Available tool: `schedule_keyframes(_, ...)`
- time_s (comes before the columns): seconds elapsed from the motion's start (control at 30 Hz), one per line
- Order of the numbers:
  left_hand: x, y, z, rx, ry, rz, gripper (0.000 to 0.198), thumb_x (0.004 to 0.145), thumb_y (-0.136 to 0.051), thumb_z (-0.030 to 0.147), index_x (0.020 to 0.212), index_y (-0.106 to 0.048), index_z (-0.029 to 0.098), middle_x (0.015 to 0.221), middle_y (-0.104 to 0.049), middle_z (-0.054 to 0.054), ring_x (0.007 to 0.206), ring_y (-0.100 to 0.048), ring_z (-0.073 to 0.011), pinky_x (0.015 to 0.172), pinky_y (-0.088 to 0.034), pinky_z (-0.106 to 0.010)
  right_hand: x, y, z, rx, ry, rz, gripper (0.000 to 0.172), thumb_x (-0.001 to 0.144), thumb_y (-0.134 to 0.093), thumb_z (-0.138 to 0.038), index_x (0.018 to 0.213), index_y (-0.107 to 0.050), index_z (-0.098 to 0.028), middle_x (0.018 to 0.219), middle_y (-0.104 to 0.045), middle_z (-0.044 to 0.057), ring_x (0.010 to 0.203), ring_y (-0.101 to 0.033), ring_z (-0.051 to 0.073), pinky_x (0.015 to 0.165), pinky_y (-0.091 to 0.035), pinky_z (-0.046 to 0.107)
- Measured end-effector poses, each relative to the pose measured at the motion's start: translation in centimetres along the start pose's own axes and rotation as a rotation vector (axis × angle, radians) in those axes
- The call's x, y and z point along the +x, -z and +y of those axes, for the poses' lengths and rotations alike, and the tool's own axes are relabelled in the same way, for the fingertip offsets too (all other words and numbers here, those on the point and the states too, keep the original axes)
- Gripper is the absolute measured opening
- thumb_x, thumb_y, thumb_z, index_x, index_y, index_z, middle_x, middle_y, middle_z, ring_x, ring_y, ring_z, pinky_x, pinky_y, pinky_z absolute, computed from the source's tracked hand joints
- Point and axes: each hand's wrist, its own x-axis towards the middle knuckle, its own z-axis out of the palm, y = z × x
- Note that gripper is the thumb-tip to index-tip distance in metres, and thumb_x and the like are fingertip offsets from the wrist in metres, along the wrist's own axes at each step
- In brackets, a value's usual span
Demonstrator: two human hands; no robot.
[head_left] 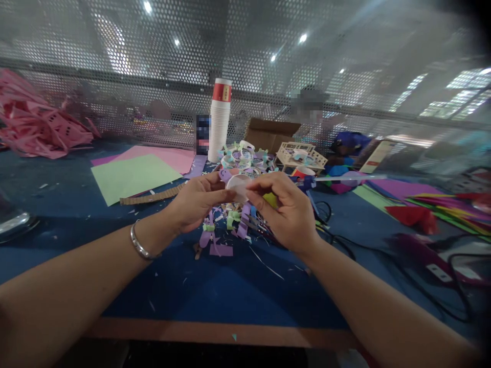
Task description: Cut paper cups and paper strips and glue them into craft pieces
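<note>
Both my hands meet above the blue table [215, 286] and pinch the same small white paper cup piece [238, 186]. My left hand [195, 202], with a silver bangle on its wrist, grips it from the left with closed fingers. From the right, my right hand [287, 212] pinches its rim with thumb and forefinger. Under the hands lies a heap of purple and green paper scraps [226, 230]. Behind them sits a cluster of decorated paper cup rings [245, 156].
A tall stack of white cups [220, 120] stands at the back, beside a cardboard box [270, 134] and a small slatted crate [301, 156]. Green and pink sheets [132, 174] lie left, pink paper shreds [38, 122] far left, coloured paper and black cables [422, 276] right. Perforated metal screen behind.
</note>
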Motion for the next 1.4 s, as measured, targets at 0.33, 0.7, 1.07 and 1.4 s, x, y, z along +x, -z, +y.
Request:
schedule_keyframes(0.33,0.0,0.4,0.1,0.05,-0.023,-0.027,0.03,0.068,-0.084,0.013,0.094,-0.069,0.02,0.08,-0.073,0.002,0.078,-0.067,-0.0124,0.082,-0.053,-0.029,-0.1,-0.1,0.3,0.142,-0.234,-0.002,0.024,0.087,-0.075,-0.03,0.107,-0.064,-0.022,0.1,-0.067,0.004,0.087,-0.065,0.017,0.081,-0.055,0.034)
schedule_keyframes(0.7,-0.1,0.7,0.2,0.334,-0.231,-0.081,0.027,0.074,-0.081,0.022,0.097,-0.068,0.021,0.091,-0.071,-0.001,0.084,-0.066,-0.0151,0.079,-0.054,-0.031,0.0,0.2,-0.1,-0.02,-0.08,0.009,0.017,0.089,-0.07,-0.025,0.105,-0.063,-0.025,0.099,-0.063,0.004,0.086,-0.063,0.018,0.079,-0.054,0.036)
schedule_keyframes(1.07,-0.3,-0.1,0.1,0.453,-0.292,0.045,0.037,0.069,-0.081,0.021,0.085,-0.047,0.024,0.073,-0.06,0.004,0.065,-0.055,-0.0121,0.059,-0.045,-0.029,0.1,0.1,-0.3,-0.135,0.054,0.082,0.011,0.09,-0.068,-0.021,0.098,-0.062,-0.025,0.097,-0.063,0.005,0.092,-0.061,0.02,0.081,-0.052,0.039)
schedule_keyframes(1.4,-0.8,-0.2,-0.2,0.557,-0.453,0.152,0.032,0.078,-0.073,0.019,0.087,-0.043,0.025,0.081,-0.065,0.002,0.077,-0.064,-0.015,0.07,-0.051,-0.031,-0.3,-0.2,-1.0,-0.079,-0.088,0.197,0.01,0.089,-0.071,-0.029,0.093,-0.063,-0.025,0.09,-0.064,0.003,0.083,-0.06,0.019,0.072,-0.049,0.034)
